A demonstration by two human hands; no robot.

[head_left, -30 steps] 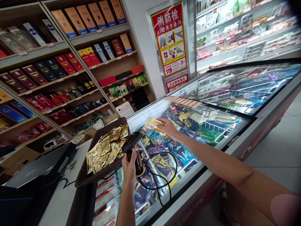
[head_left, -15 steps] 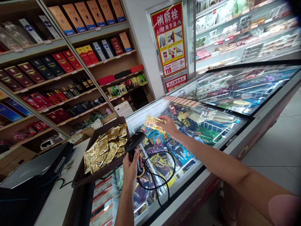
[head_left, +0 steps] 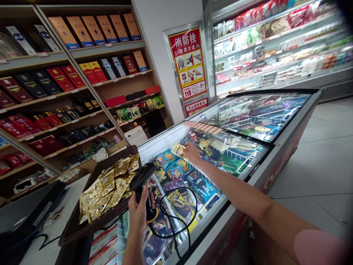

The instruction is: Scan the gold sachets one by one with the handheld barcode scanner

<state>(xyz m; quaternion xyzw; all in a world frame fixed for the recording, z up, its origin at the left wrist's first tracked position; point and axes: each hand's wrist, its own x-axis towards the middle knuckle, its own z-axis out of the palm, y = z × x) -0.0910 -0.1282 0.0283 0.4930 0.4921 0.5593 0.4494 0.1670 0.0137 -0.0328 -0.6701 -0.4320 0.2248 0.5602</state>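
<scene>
My left hand [head_left: 139, 208] is closed round the handle of a black barcode scanner [head_left: 143, 176], whose head points up and to the right. A black cable [head_left: 196, 206] loops from the scanner over the freezer's glass. In my right hand [head_left: 191, 152] is a gold foil packet [head_left: 178, 150], pinched by its right end above the chest freezer [head_left: 234, 206]; its far side is hidden. Left of the scanner, a dark brown wicker basket [head_left: 72, 221] holds several similar gold foil packets [head_left: 110, 184].
Bagged ice creams [head_left: 179, 176] lie in wire baskets under the freezer glass. A dark monitor or laptop [head_left: 30, 217] stands on the white counter [head_left: 52, 254] at left. Behind are shelves of boxed bottles [head_left: 60, 79], a red fire-hydrant sign [head_left: 187, 62] and a lit chiller [head_left: 264, 48].
The view has swung a little, so the scene sits further left and lower. The gold packet has turned in my right hand, showing less of its length. My left hand keeps the scanner.
</scene>
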